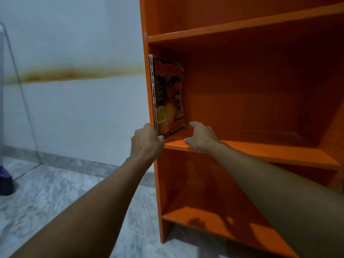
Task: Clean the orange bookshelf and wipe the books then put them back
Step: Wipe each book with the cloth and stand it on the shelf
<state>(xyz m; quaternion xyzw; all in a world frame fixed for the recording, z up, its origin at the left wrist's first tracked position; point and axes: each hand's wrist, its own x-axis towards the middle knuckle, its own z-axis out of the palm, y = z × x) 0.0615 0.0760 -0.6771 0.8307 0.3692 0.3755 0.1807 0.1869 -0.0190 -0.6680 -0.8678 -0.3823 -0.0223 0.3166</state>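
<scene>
Magazine (pixel 168 95) stands upright at the far-left end of the middle shelf (pixel 270 150) of the orange bookshelf (pixel 144 25). It sits against the left side panel, spine edge facing out.

Left grip (pixel 146 141): fingers curled round the magazine's lower front corner, thumb tip on the cover. It has hold of it.

Right grip (pixel 202 137): fingers loose and spread, holding nothing, low over the shelf board just beside the magazine's foot. Forefinger may be touching the bottom of the cover; can't be sure, it's dim in there.

Handling, my read:
- Thin, light, floppy. Top rear corner curls off the vertical, so it probably won't stand without the panel to lean on.
- Cover looks glossy, likely slick. Edges look worn, so a hard corner pinch could tear or crease it.
- Better hold is low along the spine, with a flat hand on the cover to press it to the panel.
- Tilt it onto the panel before letting go, or it slumps.

It's the only one I can see shelved, so put-back looks barely begun.

Elsewhere: marble floor (pixel 55 192), white wall (pixel 74 43) with a brown stain band, purple object (pixel 5 183) far left.
</scene>
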